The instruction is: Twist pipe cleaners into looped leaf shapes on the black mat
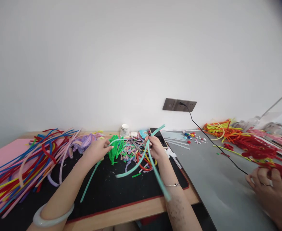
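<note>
My right hand [154,148] is closed on a small bunch of mint-green pipe cleaners [155,170]. Their upper ends stick out above the fingers, and the lower lengths spread apart below. My left hand [97,149] pinches another mint-green pipe cleaner [89,184], whose tail slants down over the black mat [121,192]. A pale strand arches from the left fingertips toward the right hand; whether it joins the bunch is unclear. Between the hands, behind them, lie a bright green folded bundle of pipe cleaners [115,149] and a heap of short pastel pieces [129,150].
Long multicoloured pipe cleaners [35,163] cover the mat's left side. A paper cup [124,130] stands by the wall. Pompoms [190,135] lie on the grey table [210,186], crossed by a black cable [213,142]. At right, another person's hand [268,186] touches red fuzzy material.
</note>
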The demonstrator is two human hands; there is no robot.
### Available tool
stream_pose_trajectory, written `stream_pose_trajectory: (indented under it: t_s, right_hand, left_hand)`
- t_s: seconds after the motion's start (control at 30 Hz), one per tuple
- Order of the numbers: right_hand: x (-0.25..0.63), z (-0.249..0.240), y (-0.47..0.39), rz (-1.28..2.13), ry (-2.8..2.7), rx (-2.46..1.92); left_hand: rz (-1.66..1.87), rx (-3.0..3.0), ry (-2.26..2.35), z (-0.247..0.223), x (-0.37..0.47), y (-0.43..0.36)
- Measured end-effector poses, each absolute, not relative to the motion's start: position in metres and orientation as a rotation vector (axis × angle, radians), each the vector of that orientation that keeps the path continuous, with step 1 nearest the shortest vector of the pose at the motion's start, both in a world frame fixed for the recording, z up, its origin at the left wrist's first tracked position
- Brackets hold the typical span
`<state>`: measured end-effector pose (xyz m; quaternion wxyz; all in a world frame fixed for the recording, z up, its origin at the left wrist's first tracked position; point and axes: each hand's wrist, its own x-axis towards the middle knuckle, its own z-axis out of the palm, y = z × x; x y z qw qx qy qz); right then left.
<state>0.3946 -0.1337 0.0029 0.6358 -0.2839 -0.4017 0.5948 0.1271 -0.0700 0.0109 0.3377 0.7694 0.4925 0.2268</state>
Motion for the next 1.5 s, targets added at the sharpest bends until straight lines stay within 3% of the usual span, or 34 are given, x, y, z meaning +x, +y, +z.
stream_pose_trajectory:
  t_s: [0.2,0.37,0.47,0.97,1.3,1.5]
  right_hand:
    - [0.377,0.007,-0.138,1.379,-1.083,-0.723]
    - [0.360,0.002,-0.140,1.459,-1.227,-0.766]
    - [0.355,-0.003,-0.139,1.498,-1.302,-0.772]
    - [0.350,-0.006,-0.136,1.146,-1.078,-0.912]
    - [0.349,-0.004,-0.140,1.309,-1.074,-0.722]
    - [0.358,-0.003,-0.143,1.574,-1.147,-0.647]
  left_hand:
    - [1.007,2.281,1.272,0.042,0.136,-0.090]
    - [0.451,2.018,0.754,0.036,0.173,-0.111]
    - [0.365,1.923,0.660,0.022,0.189,-0.118]
    - [0.661,1.761,0.960,-0.006,0.194,-0.105]
    - [0.755,2.185,1.017,-0.019,0.191,-0.104]
    - [0.806,2.225,0.965,-0.022,0.186,-0.103]
